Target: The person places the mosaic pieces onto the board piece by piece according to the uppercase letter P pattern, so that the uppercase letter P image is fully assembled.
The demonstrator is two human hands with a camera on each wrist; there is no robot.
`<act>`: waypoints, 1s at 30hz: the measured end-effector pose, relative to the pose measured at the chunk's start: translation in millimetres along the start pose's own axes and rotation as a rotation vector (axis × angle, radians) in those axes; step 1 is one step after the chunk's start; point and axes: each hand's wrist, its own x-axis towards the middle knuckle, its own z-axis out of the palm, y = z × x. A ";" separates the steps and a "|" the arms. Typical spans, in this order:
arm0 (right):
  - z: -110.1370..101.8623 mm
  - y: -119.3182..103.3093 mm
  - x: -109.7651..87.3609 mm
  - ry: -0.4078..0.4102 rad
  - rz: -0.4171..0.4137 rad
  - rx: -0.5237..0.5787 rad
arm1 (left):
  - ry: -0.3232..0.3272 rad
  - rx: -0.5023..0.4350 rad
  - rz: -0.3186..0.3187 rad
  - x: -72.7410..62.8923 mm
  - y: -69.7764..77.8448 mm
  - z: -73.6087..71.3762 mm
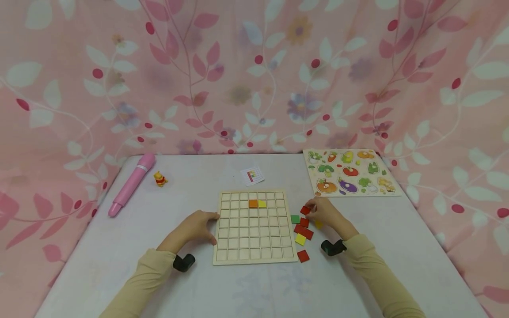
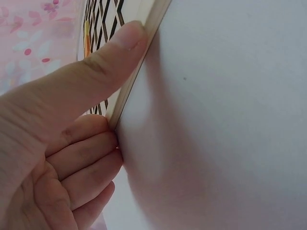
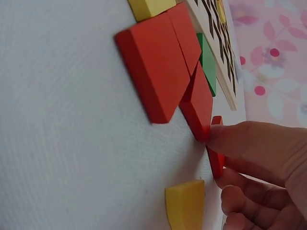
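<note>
A wooden grid board point(image 1: 254, 243) carries an orange tile point(image 1: 253, 203) and a yellow tile point(image 1: 262, 203) side by side in its upper part. My left hand point(image 1: 195, 229) rests against the board's left edge. In the left wrist view its thumb point(image 2: 120, 45) lies at the rim and its fingertips touch the side lower down. Right of the board, my right hand point(image 1: 327, 213) pinches a red tile point(image 3: 217, 158) between thumb and fingers. Loose beside it are several red tiles point(image 3: 158, 62), a green tile point(image 1: 295, 219) and yellow tiles point(image 1: 300, 239).
A small printed pattern card point(image 1: 252, 176) lies behind the board. Farther right is a vegetable puzzle board point(image 1: 350, 173). At the left lie a pink pen-shaped object point(image 1: 133, 183) and a small yellow bear figure point(image 1: 160, 179). Another red tile point(image 1: 303, 256) sits near the board's lower right corner.
</note>
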 end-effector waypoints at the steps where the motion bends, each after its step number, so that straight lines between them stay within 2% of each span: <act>1: 0.5 0.0 0.1 0.002 -0.003 0.000 | -0.001 0.000 0.000 0.0 -0.1 -0.1; 7: 3.1 -2.6 -0.4 0.008 -0.010 -0.014 | 0.000 0.002 0.016 0.6 -1.2 0.6; 13: 1.8 -8.9 -0.4 0.028 -0.017 0.018 | 0.001 -0.007 -0.006 0.7 -1.9 2.2; 21: -0.7 -18.6 6.3 0.116 -0.150 -0.028 | 0.012 -0.006 -0.005 0.2 -2.2 1.4; 30: -4.4 -39.0 18.9 0.205 -0.346 -0.038 | -0.001 -0.009 0.004 1.5 -3.0 0.8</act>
